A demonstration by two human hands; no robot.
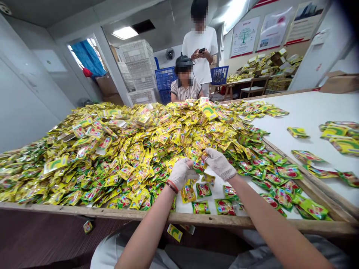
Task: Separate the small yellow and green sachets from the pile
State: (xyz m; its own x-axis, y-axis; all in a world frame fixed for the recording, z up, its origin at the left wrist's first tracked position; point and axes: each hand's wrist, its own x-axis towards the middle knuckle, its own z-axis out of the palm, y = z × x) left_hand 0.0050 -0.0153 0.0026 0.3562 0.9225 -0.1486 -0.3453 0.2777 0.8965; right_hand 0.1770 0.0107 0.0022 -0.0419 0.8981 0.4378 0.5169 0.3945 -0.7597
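A huge heap of small yellow and green sachets (134, 145) covers the white table (305, 112). Both my hands wear white knit gloves and meet at the heap's near edge. My left hand (181, 172) is closed, its fingers curled round sachets that I cannot see fully. My right hand (219, 163) is also closed and pinches a yellow sachet (199, 163) between the two hands. A few loose sachets (203, 189) lie flat on the bare patch just below my hands.
A wooden rim (196, 217) runs along the table's near edge. A seated person (185, 85) faces me across the heap; another person (199, 45) stands behind, holding a phone. White crates (137, 67) and blue baskets (165, 79) are stacked behind. More sachets (340, 136) lie scattered at right.
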